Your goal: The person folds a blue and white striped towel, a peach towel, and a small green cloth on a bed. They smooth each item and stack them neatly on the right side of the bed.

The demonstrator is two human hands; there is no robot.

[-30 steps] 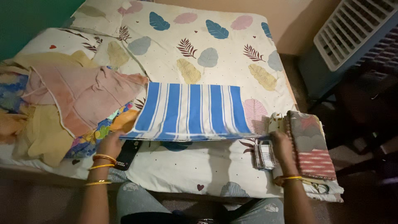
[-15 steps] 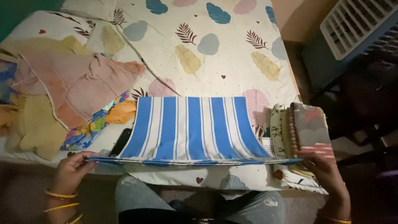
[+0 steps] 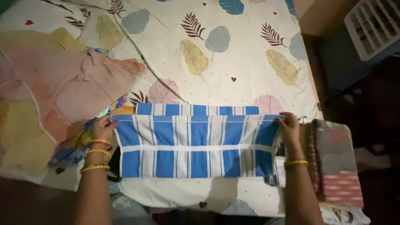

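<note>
1. We see a blue and white striped cloth (image 3: pixel 196 146) lying flat on the bed (image 3: pixel 233 58), folded over so that its near layer covers most of the far layer; a narrow band of the lower layer shows along the 12 o'clock edge.
2. The left hand (image 3: pixel 103 129) sits at the cloth's corner at 9 o'clock, its grip closed on the upper folded edge, with 3 yellow bangles (image 3: pixel 96 155) on the wrist.
3. The right hand (image 3: pixel 288 128) sits at the opposite corner at 3 o'clock, fingers pinched narrow on the same folded edge, with 1 yellow bangle (image 3: pixel 296 163) on the wrist.
4. Between the 2 hands the top edge of the fold runs taut and nearly straight.
5. The bed is covered by a cream sheet printed with blue, yellow, pink and maroon leaves and small hearts.
6. At 9 to 10 o'clock from the cloth lies a loose heap of garments (image 3: pixel 62 87): a pale pink piece on top, yellow pieces beneath and beside it, and a bright floral piece just touching the left hand.
7. At 3 to 4 o'clock, just beside the right forearm, stands a stack of folded fabrics (image 3: pixel 335 166), grey patterned with a red and white piece on its near end.
8. A dark flat object (image 3: pixel 114 164) peeks out at the cloth's 8 o'clock corner; we cannot tell what it is.
9. At 2 o'clock, off the bed, a white slatted appliance (image 3: pixel 373 25) stands in shadow.
</note>
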